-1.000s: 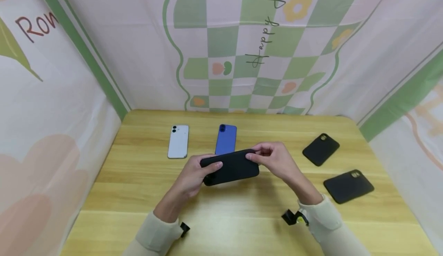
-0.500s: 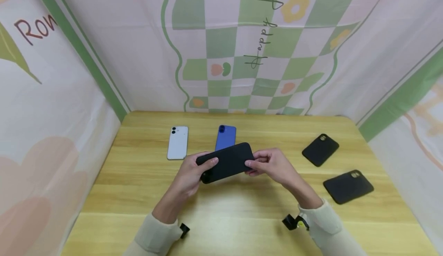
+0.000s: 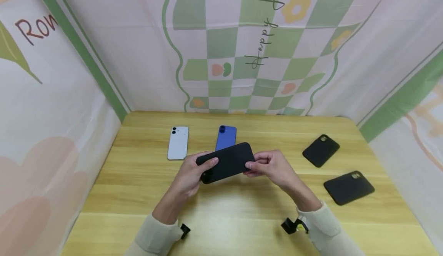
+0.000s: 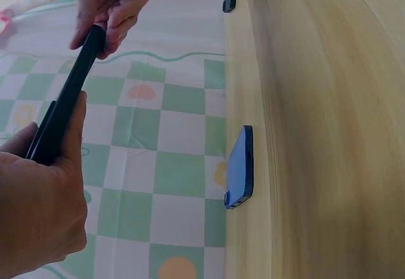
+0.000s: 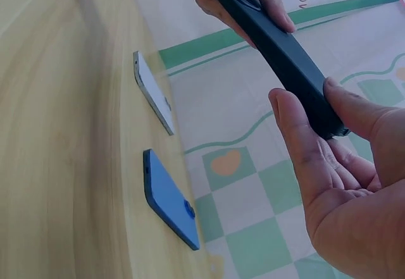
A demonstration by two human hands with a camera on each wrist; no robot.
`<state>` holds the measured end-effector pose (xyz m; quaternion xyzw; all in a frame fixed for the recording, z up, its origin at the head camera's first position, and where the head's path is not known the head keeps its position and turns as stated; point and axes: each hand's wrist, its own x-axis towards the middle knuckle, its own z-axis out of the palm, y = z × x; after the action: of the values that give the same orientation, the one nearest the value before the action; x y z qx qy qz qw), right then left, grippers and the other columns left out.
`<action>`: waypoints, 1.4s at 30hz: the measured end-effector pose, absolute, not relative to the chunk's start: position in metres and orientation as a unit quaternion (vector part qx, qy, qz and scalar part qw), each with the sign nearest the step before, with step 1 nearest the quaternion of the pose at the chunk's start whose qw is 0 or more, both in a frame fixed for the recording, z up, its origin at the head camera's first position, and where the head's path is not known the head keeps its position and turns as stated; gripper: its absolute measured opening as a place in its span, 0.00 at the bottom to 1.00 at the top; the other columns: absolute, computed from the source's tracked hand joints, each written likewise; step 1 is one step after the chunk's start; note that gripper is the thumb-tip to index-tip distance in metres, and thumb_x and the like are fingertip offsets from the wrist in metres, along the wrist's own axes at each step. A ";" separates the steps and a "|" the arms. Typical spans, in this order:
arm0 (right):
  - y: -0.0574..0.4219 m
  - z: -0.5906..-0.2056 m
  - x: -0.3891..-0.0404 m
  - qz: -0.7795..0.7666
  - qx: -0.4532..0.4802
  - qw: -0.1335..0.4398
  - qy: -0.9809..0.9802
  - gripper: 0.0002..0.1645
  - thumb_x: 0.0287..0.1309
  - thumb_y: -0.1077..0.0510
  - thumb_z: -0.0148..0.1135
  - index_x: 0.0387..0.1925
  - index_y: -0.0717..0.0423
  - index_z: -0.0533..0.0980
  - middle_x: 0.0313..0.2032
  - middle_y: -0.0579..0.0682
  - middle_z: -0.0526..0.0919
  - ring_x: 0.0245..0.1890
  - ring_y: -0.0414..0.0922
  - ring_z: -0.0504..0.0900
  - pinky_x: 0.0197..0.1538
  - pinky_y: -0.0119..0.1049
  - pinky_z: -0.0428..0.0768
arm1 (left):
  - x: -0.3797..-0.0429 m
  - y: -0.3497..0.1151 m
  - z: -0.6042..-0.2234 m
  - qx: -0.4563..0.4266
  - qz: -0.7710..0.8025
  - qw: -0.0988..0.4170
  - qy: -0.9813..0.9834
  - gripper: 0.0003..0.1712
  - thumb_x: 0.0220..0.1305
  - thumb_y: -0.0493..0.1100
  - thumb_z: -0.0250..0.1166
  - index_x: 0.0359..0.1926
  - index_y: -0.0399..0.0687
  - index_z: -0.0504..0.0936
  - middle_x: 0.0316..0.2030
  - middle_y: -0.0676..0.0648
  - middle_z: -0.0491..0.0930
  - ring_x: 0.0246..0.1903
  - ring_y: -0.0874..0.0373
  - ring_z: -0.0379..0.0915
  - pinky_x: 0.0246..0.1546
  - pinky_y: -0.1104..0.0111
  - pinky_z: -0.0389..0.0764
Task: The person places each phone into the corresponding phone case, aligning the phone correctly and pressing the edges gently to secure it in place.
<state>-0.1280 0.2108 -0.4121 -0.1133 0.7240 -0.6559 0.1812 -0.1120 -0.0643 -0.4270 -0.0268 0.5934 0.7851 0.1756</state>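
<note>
A phone in a black case [image 3: 231, 162] is held above the table between my two hands, its back towards the head camera. My left hand [image 3: 187, 176] grips the camera end, thumb across the back. At the other end, my right hand [image 3: 275, 168] pinches the lower corner between thumb and fingers. From the right wrist view, the cased phone [image 5: 291, 64] appears as a thick slab with a raised camera part; its screen side is hidden there. Just behind it lies a blue phone [image 3: 226, 137], its lower part covered in the head view. A white phone [image 3: 178, 143] lies farther left.
Two black phone cases [image 3: 320, 150] with camera cut-outs lie at the right of the wooden table [image 3: 221, 225]. Patterned cloth [image 3: 221, 44] hangs behind the table and along both sides.
My right hand has slid from the upper right corner down to the lower one. The cased phone has tilted, its right end higher, and shifted slightly left. Little differs over the last half second.
</note>
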 end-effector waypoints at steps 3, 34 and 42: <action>0.211 -0.412 -0.127 -0.661 -0.107 0.178 0.721 0.15 0.68 0.67 0.69 0.45 0.81 0.80 0.37 0.67 0.90 0.37 0.53 0.93 0.46 0.48 0.90 | -0.111 -0.064 -0.427 -0.027 0.785 0.175 0.594 0.22 0.76 0.38 0.66 0.65 0.31 0.79 0.62 0.34 0.81 0.56 0.50 0.84 0.57 0.60 0.86; 0.201 -0.418 -0.118 -0.741 -0.047 0.148 0.653 0.03 0.68 0.71 0.67 0.40 0.72 0.82 0.35 0.57 0.92 0.36 0.51 0.93 0.47 0.45 0.90 | -0.110 -0.057 -0.425 -0.064 0.822 0.137 0.549 0.22 0.75 0.37 0.67 0.63 0.30 0.77 0.57 0.38 0.84 0.52 0.53 0.86 0.53 0.66 0.87; 0.194 -0.422 -0.113 -0.784 -0.032 0.140 0.604 0.08 0.70 0.72 0.65 0.33 0.61 0.84 0.32 0.53 0.91 0.36 0.49 0.93 0.49 0.44 0.89 | -0.111 -0.053 -0.426 -0.073 0.853 0.113 0.504 0.21 0.75 0.32 0.65 0.64 0.29 0.74 0.61 0.35 0.78 0.56 0.49 0.84 0.56 0.61 0.86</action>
<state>-0.1131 0.1939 -0.4225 -0.0322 0.6044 -0.7837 0.1395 -0.1105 -0.0528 -0.4264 -0.0733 0.5040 0.8531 0.1132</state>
